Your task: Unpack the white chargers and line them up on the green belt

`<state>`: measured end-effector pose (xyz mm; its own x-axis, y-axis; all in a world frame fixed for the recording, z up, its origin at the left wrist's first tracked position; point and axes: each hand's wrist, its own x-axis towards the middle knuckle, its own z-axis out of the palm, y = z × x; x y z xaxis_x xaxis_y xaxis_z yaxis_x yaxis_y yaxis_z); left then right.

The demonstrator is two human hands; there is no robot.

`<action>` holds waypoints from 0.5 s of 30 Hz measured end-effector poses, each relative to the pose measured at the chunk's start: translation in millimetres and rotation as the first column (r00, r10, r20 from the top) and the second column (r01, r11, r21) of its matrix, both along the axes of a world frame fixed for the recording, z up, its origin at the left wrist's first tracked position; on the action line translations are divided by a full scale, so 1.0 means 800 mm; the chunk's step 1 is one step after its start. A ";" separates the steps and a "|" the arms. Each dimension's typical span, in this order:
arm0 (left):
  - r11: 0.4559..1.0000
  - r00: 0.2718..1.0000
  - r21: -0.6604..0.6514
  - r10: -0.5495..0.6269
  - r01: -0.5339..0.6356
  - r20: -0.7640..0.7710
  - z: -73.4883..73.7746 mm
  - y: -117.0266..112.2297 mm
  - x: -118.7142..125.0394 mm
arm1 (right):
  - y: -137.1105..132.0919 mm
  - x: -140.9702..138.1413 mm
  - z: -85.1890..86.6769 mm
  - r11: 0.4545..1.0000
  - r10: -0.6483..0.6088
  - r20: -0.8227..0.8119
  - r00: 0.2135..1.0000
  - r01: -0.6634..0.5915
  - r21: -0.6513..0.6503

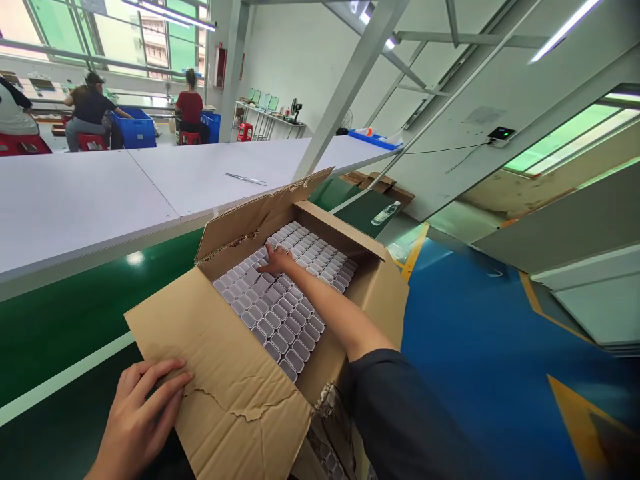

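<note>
An open cardboard box (235, 393) stands in front of me on the green belt, filled with rows of several small clear plastic cases (280, 313). My left hand (137, 417) lies flat on the torn near flap, fingers stretched out. My right hand (276, 260) reaches deep into the box and rests on the cases near the far-left corner; its fingers are pressed down among them, and I cannot see whether they grip one.
A long white table (100, 193) runs behind the box with a thin metal rod (246, 179) on it. Other people sit at the far left by blue bins (134, 128). A plastic bottle (386, 213) and flat cartons lie beyond the box. Blue floor spreads on the right.
</note>
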<state>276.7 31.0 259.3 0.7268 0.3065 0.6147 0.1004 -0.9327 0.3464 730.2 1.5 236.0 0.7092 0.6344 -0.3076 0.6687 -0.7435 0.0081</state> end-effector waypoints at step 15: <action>0.981 0.995 -0.187 -0.070 0.055 -0.072 -0.046 -0.005 0.010 | -0.106 -0.141 0.113 0.739 0.468 -0.217 0.857 -0.245 0.627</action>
